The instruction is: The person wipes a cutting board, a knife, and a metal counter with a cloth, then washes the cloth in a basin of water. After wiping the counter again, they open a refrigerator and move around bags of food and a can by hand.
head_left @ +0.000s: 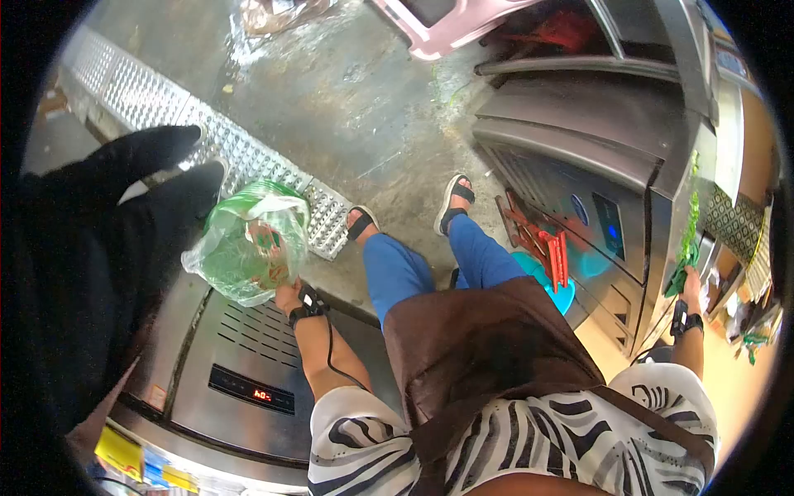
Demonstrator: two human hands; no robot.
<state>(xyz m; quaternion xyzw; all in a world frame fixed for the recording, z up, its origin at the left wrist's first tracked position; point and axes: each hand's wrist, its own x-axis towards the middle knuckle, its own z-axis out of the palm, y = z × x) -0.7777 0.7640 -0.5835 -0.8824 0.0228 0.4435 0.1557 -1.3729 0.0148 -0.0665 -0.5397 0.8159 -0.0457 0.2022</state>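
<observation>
My left hand (288, 296) is closed on the edge of a thin green plastic bag (248, 207). The bag hangs open, and something reddish-brown shows blurrily through it. Far to the right, my right hand (691, 286) is closed on a dark green, leafy-looking bundle (681, 269) at the edge of the steel counter fridge. A strip of bright green leaves (693, 207) lies along that edge, just beyond the hand. Both wrists wear black straps with small devices, and a cable runs from the left one.
A person in black clothes (107, 240) stands close on the left. Below the bag is a steel unit (248, 355) with a lit display. Red folding stools (546, 244) and a turquoise basin (558, 289) stand by the right fridge (579, 190). A pink plastic stool (447, 29) is ahead.
</observation>
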